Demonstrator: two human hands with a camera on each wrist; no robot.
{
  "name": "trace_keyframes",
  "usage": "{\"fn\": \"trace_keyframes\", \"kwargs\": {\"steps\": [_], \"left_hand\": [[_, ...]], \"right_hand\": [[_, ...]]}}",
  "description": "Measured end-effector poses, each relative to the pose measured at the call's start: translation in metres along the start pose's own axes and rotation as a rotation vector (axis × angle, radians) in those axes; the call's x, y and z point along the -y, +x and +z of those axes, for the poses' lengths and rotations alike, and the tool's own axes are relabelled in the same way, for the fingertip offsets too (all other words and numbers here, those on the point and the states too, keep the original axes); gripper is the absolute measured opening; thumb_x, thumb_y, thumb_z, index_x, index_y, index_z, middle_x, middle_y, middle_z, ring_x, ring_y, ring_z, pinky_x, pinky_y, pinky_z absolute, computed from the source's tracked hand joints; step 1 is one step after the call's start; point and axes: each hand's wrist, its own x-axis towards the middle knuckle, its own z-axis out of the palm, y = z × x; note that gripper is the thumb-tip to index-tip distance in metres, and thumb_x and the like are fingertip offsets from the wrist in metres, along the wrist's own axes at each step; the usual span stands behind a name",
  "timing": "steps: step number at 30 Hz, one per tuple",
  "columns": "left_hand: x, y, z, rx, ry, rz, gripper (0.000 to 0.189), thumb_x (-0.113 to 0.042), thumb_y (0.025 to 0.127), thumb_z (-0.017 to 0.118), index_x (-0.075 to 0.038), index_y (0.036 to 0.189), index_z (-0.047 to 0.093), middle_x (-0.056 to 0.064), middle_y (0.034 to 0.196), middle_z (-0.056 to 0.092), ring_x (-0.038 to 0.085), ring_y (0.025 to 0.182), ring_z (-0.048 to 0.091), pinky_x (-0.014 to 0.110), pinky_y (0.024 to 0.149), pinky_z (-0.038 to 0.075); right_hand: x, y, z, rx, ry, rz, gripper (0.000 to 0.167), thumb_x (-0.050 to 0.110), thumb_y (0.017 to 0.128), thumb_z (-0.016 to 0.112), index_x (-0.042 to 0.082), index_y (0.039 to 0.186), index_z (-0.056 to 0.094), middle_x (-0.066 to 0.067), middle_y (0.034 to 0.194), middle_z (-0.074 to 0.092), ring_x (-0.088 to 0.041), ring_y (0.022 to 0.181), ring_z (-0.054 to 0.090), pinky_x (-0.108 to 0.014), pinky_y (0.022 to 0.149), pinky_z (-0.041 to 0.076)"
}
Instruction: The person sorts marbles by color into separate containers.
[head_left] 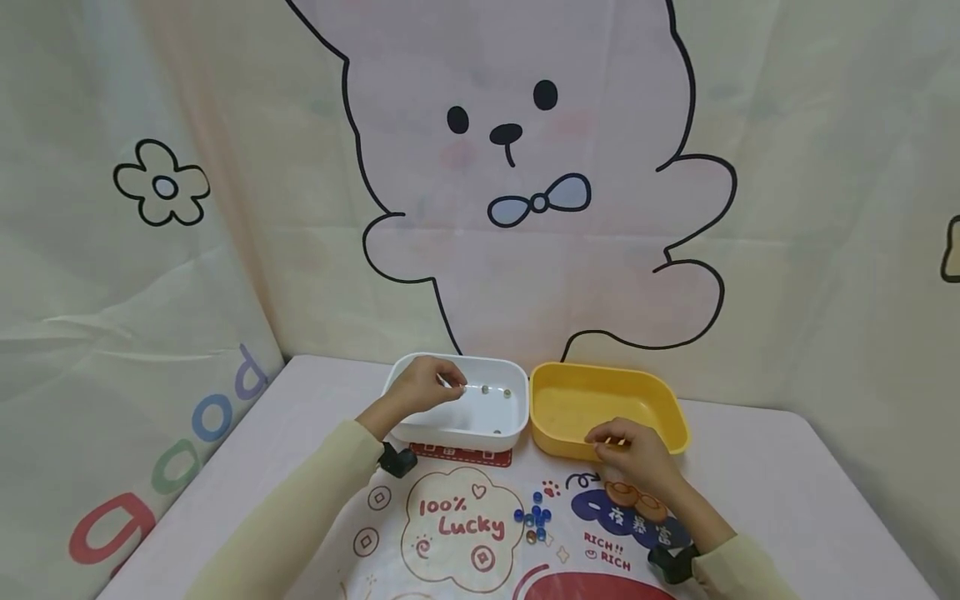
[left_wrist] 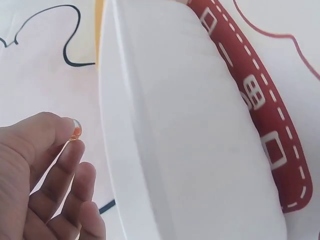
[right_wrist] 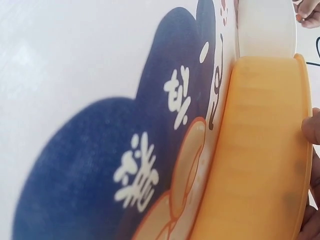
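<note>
My left hand [head_left: 431, 385] is over the left part of a white tray [head_left: 517, 429]. Thumb and forefinger pinch a clear marble with orange in it [left_wrist: 76, 130], above the tray's rim. Inside the tray lie a few small marbles [head_left: 507, 393]. At the front rim of a yellow tray [head_left: 656, 400] is my right hand [head_left: 637, 450], fingers bent over the edge. In the right wrist view its thumb [right_wrist: 312, 126] shows at the rim, the other fingers partly hidden behind the wall; I cannot tell whether they hold anything.
A cluster of mostly blue marbles [head_left: 537, 518] lies on the printed table mat [head_left: 465, 567] in front of the trays. The two trays stand side by side at the back of the table, near a hanging cloth [head_left: 510, 275] with a bear drawing.
</note>
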Motion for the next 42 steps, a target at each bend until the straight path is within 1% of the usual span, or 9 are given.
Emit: {"fn": "trace_keyframes", "kwargs": {"steps": [6, 9, 12, 20, 26, 31, 35, 42], "left_hand": [[0.012, 0.009, 0.006, -0.009, -0.005, -0.039, 0.005, -0.019, 0.083, 0.073, -0.018, 0.087, 0.074, -0.007, 0.081, 0.066, 0.011, 0.077, 0.057, 0.025, 0.065, 0.047], [0.016, 0.012, 0.008, -0.009, -0.010, -0.072, 0.005, -0.019, 0.083, 0.073, -0.017, 0.087, 0.074, -0.005, 0.081, 0.066, 0.012, 0.078, 0.056, 0.026, 0.066, 0.047], [0.018, 0.014, 0.011, -0.001, -0.009, -0.108, 0.005, -0.019, 0.083, 0.073, -0.017, 0.088, 0.073, -0.004, 0.081, 0.065, 0.013, 0.078, 0.055, 0.026, 0.067, 0.046], [0.027, 0.019, 0.017, 0.025, 0.005, -0.164, 0.005, -0.015, 0.083, 0.074, -0.014, 0.087, 0.073, -0.002, 0.083, 0.067, 0.013, 0.079, 0.056, 0.025, 0.069, 0.046], [0.036, 0.023, 0.020, 0.049, -0.011, -0.217, 0.008, -0.012, 0.082, 0.074, -0.012, 0.090, 0.073, 0.000, 0.088, 0.068, 0.014, 0.081, 0.057, 0.025, 0.070, 0.048], [0.043, 0.026, 0.024, 0.051, -0.007, -0.208, 0.009, -0.011, 0.081, 0.074, -0.011, 0.089, 0.073, 0.000, 0.085, 0.069, 0.013, 0.078, 0.057, 0.024, 0.068, 0.046], [0.045, 0.027, 0.027, 0.049, 0.008, -0.203, 0.008, -0.009, 0.080, 0.074, -0.010, 0.088, 0.074, -0.001, 0.082, 0.069, 0.012, 0.076, 0.056, 0.024, 0.068, 0.044], [0.045, 0.025, 0.030, 0.065, 0.007, -0.257, 0.006, -0.010, 0.081, 0.073, -0.013, 0.086, 0.073, 0.000, 0.086, 0.068, 0.014, 0.078, 0.056, 0.027, 0.072, 0.046]], "right_hand": [[-0.005, 0.003, -0.001, 0.005, 0.000, -0.006, 0.016, 0.013, 0.085, 0.072, 0.026, 0.094, 0.073, 0.011, 0.094, 0.067, -0.009, 0.084, 0.055, -0.019, 0.076, 0.050], [-0.007, 0.005, -0.001, 0.007, -0.002, -0.013, 0.016, 0.012, 0.085, 0.072, 0.025, 0.094, 0.073, 0.010, 0.094, 0.067, -0.009, 0.084, 0.055, -0.019, 0.076, 0.050], [-0.008, 0.007, -0.002, 0.012, -0.002, -0.022, 0.016, 0.012, 0.085, 0.072, 0.025, 0.095, 0.073, 0.010, 0.094, 0.067, -0.009, 0.084, 0.055, -0.019, 0.076, 0.050], [-0.006, 0.006, -0.002, 0.012, -0.005, -0.032, 0.017, 0.011, 0.084, 0.072, 0.025, 0.094, 0.073, 0.011, 0.093, 0.067, -0.008, 0.083, 0.055, -0.019, 0.076, 0.050], [-0.006, 0.005, -0.002, 0.004, 0.000, -0.042, 0.017, 0.011, 0.084, 0.072, 0.025, 0.094, 0.073, 0.011, 0.093, 0.067, -0.007, 0.083, 0.055, -0.019, 0.076, 0.050], [-0.004, 0.004, -0.002, -0.006, 0.001, -0.049, 0.016, 0.011, 0.084, 0.072, 0.024, 0.094, 0.073, 0.011, 0.092, 0.067, -0.007, 0.082, 0.055, -0.019, 0.076, 0.051], [-0.003, 0.002, -0.001, -0.013, -0.001, -0.044, 0.016, 0.011, 0.084, 0.073, 0.023, 0.094, 0.073, 0.009, 0.092, 0.068, -0.008, 0.083, 0.056, -0.019, 0.076, 0.051], [-0.001, 0.001, 0.000, -0.006, -0.005, -0.023, 0.016, 0.012, 0.084, 0.072, 0.024, 0.095, 0.073, 0.010, 0.093, 0.068, -0.008, 0.084, 0.056, -0.019, 0.078, 0.051]]}}
